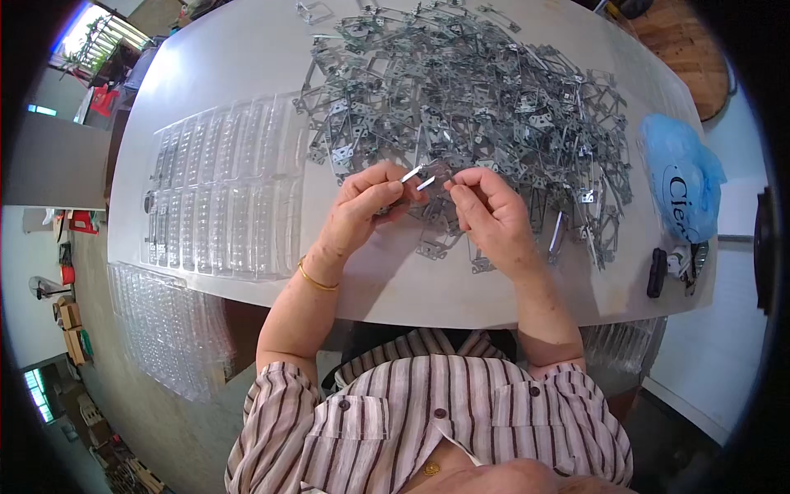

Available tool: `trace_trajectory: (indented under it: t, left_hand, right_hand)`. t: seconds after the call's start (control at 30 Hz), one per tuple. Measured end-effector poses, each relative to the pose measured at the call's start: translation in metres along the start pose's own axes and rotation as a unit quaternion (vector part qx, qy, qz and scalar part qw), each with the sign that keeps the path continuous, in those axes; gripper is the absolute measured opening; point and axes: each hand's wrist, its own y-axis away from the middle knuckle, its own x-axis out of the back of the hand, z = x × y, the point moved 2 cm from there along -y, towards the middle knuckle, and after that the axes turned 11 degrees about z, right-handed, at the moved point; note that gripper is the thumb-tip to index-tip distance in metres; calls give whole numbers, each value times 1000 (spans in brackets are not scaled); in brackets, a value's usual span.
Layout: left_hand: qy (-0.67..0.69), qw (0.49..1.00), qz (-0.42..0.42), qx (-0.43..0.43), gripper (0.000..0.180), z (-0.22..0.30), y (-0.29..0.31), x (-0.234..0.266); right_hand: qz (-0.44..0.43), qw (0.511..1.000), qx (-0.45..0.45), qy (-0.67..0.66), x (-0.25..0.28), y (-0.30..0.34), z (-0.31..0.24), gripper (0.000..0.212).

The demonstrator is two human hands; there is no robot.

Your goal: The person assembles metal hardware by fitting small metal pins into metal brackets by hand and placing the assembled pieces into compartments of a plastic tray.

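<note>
Between my two hands, just in front of a big heap of metal brackets (494, 99), is a small shiny metal bracket (426, 183). My left hand (366, 202) pinches its left end between thumb and fingers. On its right end, the fingertips of my right hand (491, 212) are closed. The bracket's exact shape is hard to make out against the heap behind it. To the left of my left hand lies a clear plastic tray (226, 193) with rows of narrow compartments.
A blue plastic bag (681, 177) sits at the table's right edge, with a black object (657, 272) in front of it. More clear trays (169, 325) are stacked below the left table edge, and others (617, 344) at the lower right. The white table (395, 300) curves around me.
</note>
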Motion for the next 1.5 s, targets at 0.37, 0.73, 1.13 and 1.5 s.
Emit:
trace_trajectory:
  t: [0.37, 0.73, 1.13, 1.5]
  left_hand:
    - [-174, 977, -28, -118, 18, 2, 1, -10]
    - [-182, 970, -84, -137, 18, 6, 1, -14]
    - [-102, 994, -21, 29, 23, -2, 4, -8]
    - [-4, 1000, 9, 22, 24, -1, 3, -12]
  right_hand:
    - [-20, 994, -110, 2, 7, 1, -9, 23]
    - [-94, 941, -249, -211, 14, -3, -9, 26]
    - [87, 994, 28, -52, 15, -2, -4, 9]
    - [126, 958, 253, 38, -4, 6, 3, 11]
